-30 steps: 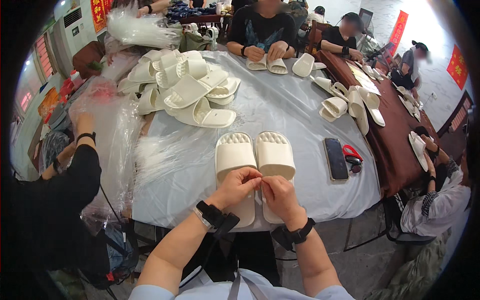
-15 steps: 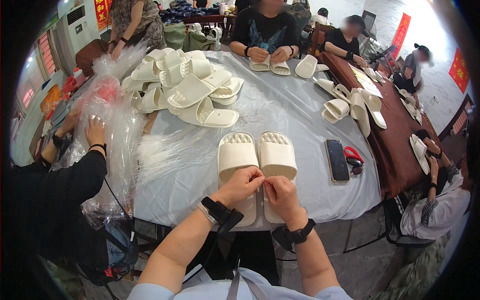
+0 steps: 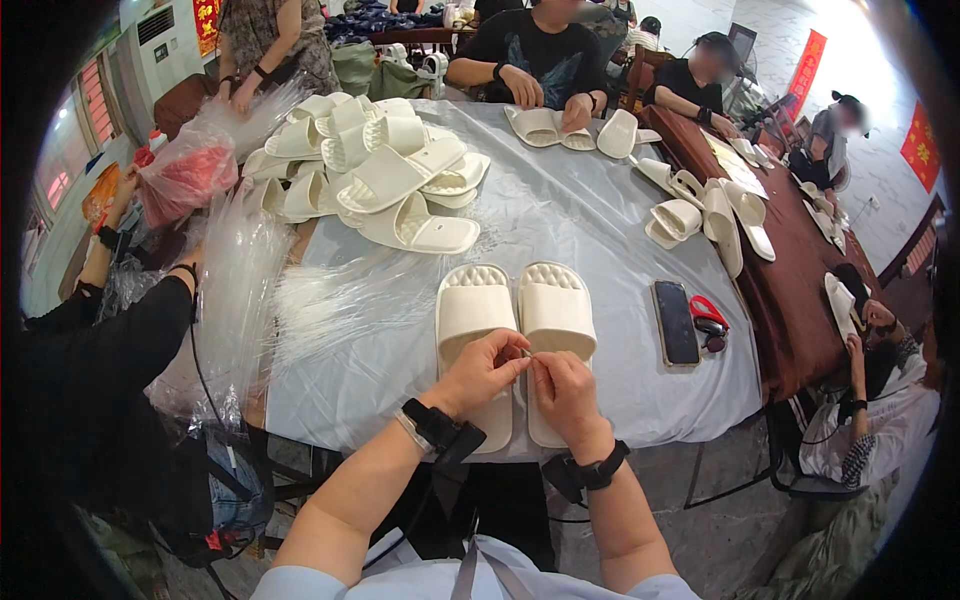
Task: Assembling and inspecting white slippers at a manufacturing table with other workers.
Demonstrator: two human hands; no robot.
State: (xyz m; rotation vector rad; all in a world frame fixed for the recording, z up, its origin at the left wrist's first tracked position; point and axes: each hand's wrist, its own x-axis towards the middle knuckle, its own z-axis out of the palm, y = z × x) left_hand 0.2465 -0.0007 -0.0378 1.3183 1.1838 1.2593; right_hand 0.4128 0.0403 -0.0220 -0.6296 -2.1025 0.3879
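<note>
Head view: left hand [image 3: 487,372], right hand [image 3: 563,392] pinch something tiny, probably fastener, over paired white slippers [image 3: 515,318].

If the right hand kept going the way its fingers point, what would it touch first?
The right hand points left toward the left hand, fingertips nearly meeting above the pair of white slippers. It would likely meet the left hand's fingertips first, though depth is unclear.

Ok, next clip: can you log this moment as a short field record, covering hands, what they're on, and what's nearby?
left hand: fingertips pinched over the pair of white slippers, something tiny between them, too small to tell
right hand: fingertips meeting the left hand's
surface: round table, grey cover
right of slippers: dark phone, red-handled snips
behind: pile of white slippers
</note>
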